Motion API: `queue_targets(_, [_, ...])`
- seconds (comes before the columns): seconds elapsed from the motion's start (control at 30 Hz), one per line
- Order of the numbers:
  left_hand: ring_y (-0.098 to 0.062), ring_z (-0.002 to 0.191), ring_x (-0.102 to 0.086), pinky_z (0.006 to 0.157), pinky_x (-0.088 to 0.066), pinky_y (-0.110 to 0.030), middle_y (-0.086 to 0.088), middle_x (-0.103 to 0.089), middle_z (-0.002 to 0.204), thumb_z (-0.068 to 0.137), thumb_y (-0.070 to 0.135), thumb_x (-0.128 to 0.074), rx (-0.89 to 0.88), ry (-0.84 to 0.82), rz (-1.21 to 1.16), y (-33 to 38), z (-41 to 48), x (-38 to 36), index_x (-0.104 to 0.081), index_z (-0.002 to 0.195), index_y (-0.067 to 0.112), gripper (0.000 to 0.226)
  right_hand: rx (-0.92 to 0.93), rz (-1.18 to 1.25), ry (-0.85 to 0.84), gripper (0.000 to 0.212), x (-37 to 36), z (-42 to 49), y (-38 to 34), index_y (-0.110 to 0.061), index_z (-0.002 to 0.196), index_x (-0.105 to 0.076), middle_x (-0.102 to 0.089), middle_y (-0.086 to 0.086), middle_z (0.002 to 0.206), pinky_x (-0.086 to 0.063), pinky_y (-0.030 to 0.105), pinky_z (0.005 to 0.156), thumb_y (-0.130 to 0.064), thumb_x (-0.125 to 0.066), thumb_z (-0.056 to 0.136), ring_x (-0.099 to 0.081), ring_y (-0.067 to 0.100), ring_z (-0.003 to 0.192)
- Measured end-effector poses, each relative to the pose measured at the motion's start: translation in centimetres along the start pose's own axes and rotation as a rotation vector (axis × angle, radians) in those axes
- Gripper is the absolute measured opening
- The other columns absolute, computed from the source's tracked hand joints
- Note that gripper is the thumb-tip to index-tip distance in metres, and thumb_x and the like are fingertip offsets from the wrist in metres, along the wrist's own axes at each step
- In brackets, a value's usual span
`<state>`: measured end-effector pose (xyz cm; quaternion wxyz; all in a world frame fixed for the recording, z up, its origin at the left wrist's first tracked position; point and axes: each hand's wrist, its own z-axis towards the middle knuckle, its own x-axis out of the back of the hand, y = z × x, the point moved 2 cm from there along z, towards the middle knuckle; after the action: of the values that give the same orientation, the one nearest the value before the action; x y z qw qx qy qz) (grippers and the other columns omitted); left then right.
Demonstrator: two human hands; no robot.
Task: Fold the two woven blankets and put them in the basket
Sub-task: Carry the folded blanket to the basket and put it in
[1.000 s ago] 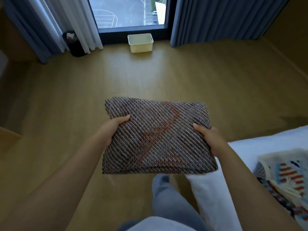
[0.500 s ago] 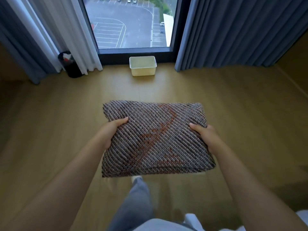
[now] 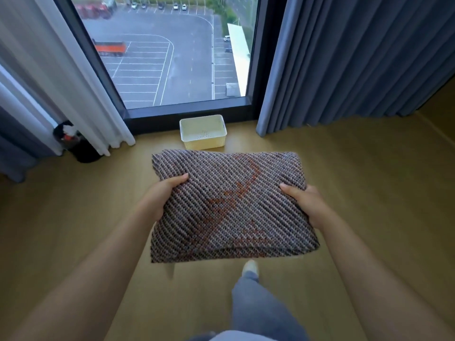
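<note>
A folded woven blanket (image 3: 229, 205), grey-brown with an orange pattern, is held flat in front of me above the wooden floor. My left hand (image 3: 160, 196) grips its left edge with the thumb on top. My right hand (image 3: 304, 201) grips its right edge the same way. A cream plastic basket (image 3: 203, 131) stands on the floor by the window, just beyond the blanket's far edge, and looks empty. The second blanket is out of view.
A tall window (image 3: 172, 52) is ahead, with white curtains (image 3: 56, 77) to the left and blue curtains (image 3: 349, 57) to the right. A black bin (image 3: 78, 146) stands at the left curtain's foot. My leg (image 3: 251, 299) steps forward below the blanket.
I have walked toward the window with the blanket; the basket is now much nearer. The bed with the second blanket has left the view. Both hands keep the same hold.
</note>
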<state>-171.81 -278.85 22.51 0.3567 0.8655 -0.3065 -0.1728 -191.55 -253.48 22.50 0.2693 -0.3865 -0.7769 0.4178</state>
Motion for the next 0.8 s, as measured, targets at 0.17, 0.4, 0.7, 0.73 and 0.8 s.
queue_targets(0.17, [-0.027, 0.095, -0.064, 0.086, -0.047, -0.04, -0.012, -0.065, 0.109, 0.079, 0.034, -0.07, -0.021, 0.061, -0.034, 8.4, 10.5, -2.1, -0.05, 0.123, 0.008, 0.055, 0.003, -0.016, -0.036, 0.012, -2.0, 13.5, -7.3, -0.019, 0.083, -0.059, -0.067, 0.005, 0.092, -0.051, 0.037, 0.08, -0.019, -0.071, 0.079, -0.065, 0.023, 0.083])
queue_targets(0.4, [-0.027, 0.094, -0.064, 0.081, -0.048, -0.038, -0.011, -0.066, 0.107, 0.082, 0.033, -0.067, -0.011, 0.115, -0.124, 19.1, 21.9, -2.9, -0.049, 0.126, 0.009, 0.053, 0.019, -0.091, -0.104, 0.027, -6.0, 29.3, -17.9, -0.016, 0.101, -0.058, -0.065, 0.001, 0.092, -0.05, 0.031, 0.072, -0.021, -0.072, 0.079, -0.063, 0.018, 0.082])
queue_targets(0.7, [-0.021, 0.076, -0.067, 0.059, -0.048, -0.029, -0.006, -0.069, 0.085, 0.084, 0.029, -0.065, 0.061, 0.079, -0.129, 32.2, 40.5, -2.0, -0.056, 0.107, 0.011, 0.03, -0.055, -0.133, -0.047, 0.035, -13.0, 48.8, -25.6, -0.015, 0.108, -0.058, -0.063, 0.004, 0.097, -0.047, 0.036, 0.083, -0.025, -0.072, 0.078, -0.061, 0.022, 0.085])
queue_targets(0.73, [-0.021, 0.077, -0.067, 0.061, -0.048, -0.029, -0.006, -0.069, 0.086, 0.084, 0.029, -0.065, 0.07, 0.069, -0.113, 33.8, 42.6, -1.9, -0.056, 0.108, 0.011, 0.031, -0.07, -0.133, -0.028, 0.037, -13.8, 50.7, -26.4, -0.014, 0.11, -0.058, -0.062, 0.005, 0.1, -0.047, 0.037, 0.085, -0.026, -0.072, 0.078, -0.061, 0.024, 0.088])
queue_targets(0.8, [-0.022, 0.084, -0.065, 0.074, -0.048, -0.031, -0.007, -0.068, 0.094, 0.082, 0.029, -0.068, 0.069, 0.057, -0.072, 36.8, 47.0, -1.5, -0.055, 0.116, 0.009, 0.041, -0.095, -0.121, 0.008, 0.036, -15.1, 54.3, -27.9, -0.015, 0.109, -0.057, -0.061, 0.004, 0.1, -0.047, 0.037, 0.085, -0.027, -0.071, 0.079, -0.06, 0.023, 0.087])
